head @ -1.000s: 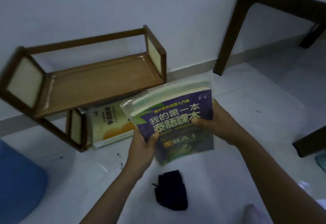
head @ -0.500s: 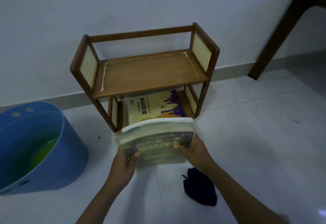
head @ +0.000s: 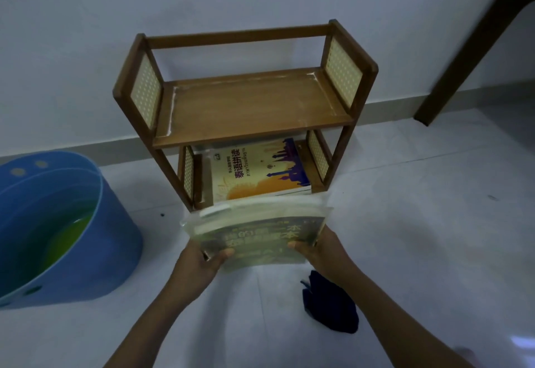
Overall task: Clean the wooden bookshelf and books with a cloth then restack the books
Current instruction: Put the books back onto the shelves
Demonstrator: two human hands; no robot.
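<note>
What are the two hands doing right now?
Left hand: closed on the book bundle.
Right hand: closed on the same bundle's other side.

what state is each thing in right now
small wooden two-tier bookshelf: upright against the wall, top shelf bare
yellow paperback book: lying flat on the bottom shelf
stack of books in a clear plastic cover: held level in front of the bottom shelf
left hand: gripping the stack
right hand: gripping the stack
dark blue cloth: crumpled on the floor
blue plastic tub: holds greenish liquid
</note>
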